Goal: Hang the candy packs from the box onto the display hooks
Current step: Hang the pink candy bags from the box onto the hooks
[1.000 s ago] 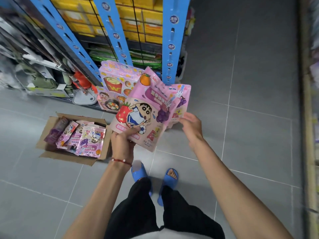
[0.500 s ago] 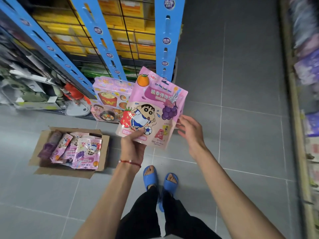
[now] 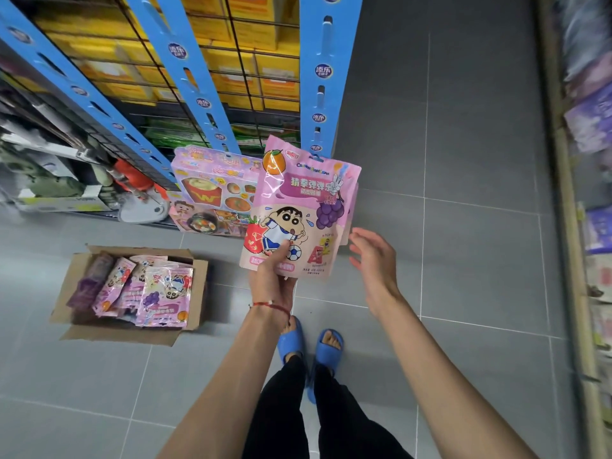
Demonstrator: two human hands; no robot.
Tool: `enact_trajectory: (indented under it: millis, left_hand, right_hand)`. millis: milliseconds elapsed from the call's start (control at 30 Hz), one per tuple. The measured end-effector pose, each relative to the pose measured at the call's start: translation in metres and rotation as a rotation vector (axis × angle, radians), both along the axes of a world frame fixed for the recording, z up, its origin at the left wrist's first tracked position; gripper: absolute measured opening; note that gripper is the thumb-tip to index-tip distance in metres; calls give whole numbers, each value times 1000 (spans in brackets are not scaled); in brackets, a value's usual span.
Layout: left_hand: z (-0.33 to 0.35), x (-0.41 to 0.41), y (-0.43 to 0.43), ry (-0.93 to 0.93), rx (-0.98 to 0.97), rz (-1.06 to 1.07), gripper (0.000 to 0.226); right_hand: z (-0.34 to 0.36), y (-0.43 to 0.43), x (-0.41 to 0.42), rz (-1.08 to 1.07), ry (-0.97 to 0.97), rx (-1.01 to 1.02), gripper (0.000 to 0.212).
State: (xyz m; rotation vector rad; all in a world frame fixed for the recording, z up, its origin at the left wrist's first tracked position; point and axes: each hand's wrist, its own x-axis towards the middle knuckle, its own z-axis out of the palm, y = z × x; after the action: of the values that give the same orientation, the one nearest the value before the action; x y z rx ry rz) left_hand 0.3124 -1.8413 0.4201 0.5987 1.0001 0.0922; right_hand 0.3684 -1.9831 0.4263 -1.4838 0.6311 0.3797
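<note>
My left hand (image 3: 273, 279) grips the bottom edge of a pink candy pack (image 3: 298, 210) with a cartoon boy, strawberry and grapes printed on it; at least one more pack lies behind it. The pack's top sits just below the blue display strip (image 3: 323, 77) with its slotted holes. Just right of the packs, my right hand (image 3: 374, 263) hovers with fingers spread, holding nothing. A cardboard box (image 3: 195, 293) on the floor at the left holds several more pink candy packs (image 3: 165, 296).
Two more blue strips (image 3: 185, 67) hang over a wire rack of yellow boxes (image 3: 265, 34). A pink toy-food box (image 3: 215, 190) leans at the rack's foot. Grey tile floor (image 3: 463, 226) stretches right to another shelf edge (image 3: 569, 226). My blue sandals (image 3: 311, 346) stand below.
My left hand has raised the packs toward the blue strip. My right hand let go of the pack's right edge and now hangs apart with fingers spread. The view tilted upward.
</note>
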Motion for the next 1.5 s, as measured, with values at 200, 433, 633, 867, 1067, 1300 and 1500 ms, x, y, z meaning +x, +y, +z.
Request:
enact_trajectory:
  millis: [200, 433, 633, 867, 1067, 1300, 1500]
  left_hand:
    - [-21, -3, -18, 89, -16, 19, 44]
    - [-38, 1, -43, 150, -87, -61, 50]
    - [-49, -12, -44, 221, -133, -190, 45]
    - [-33, -55, -19, 273, -78, -200, 13]
    - [0, -110, 19, 259, -7, -94, 13]
    - [17, -192, 94, 229, 39, 29, 12]
    - [25, -280, 185, 245, 54, 95, 21]
  right_hand:
    - [-13, -3, -6, 9, 18, 3, 11]
    - [-22, -10, -14, 10, 40, 14, 12]
    - [-21, -15, -20, 21, 42, 18, 12]
    - [-8, 4, -36, 154, 20, 52, 14]
    - [13, 48, -73, 351, 27, 52, 11]
    - [26, 132, -141, 583, 51, 45, 11]
    - [23, 224, -223, 688, 87, 15, 9]
